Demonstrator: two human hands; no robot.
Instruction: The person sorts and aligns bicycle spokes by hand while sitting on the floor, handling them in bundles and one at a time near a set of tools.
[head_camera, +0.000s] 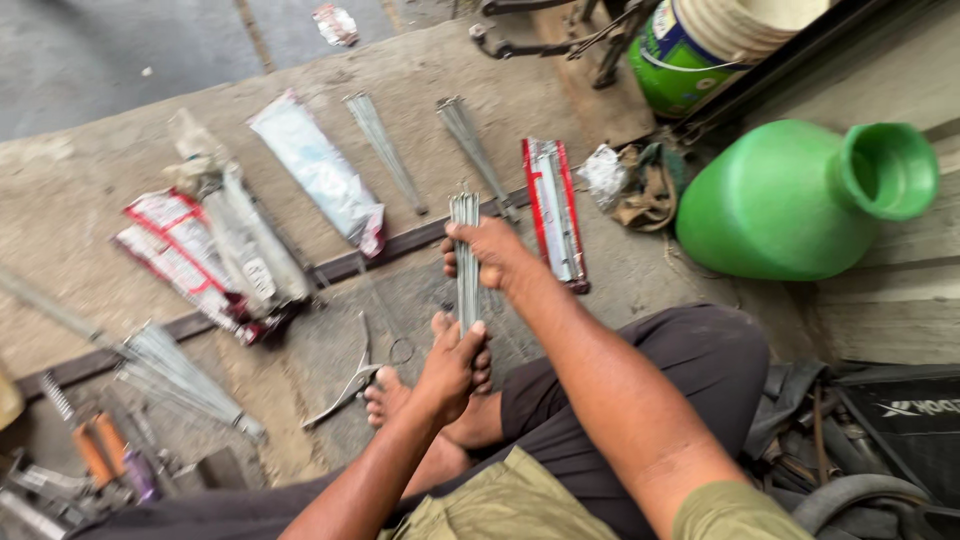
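Note:
I hold a bundle of thin metal spokes (465, 215) upright in front of me with both hands. My right hand (490, 255) grips the bundle near its upper part. My left hand (455, 365) grips its lower end, just above my bare feet (385, 395). Both arms reach forward over my crossed legs in dark trousers.
More spoke bundles (380, 145), some in red and white wrappers (555, 210), lie on the concrete floor. Pliers (350, 385) lie by my foot. A green plastic jug (800, 195) lies on its side at right, a paint bucket (680, 55) behind it. Tools with orange handles (95, 455) sit lower left.

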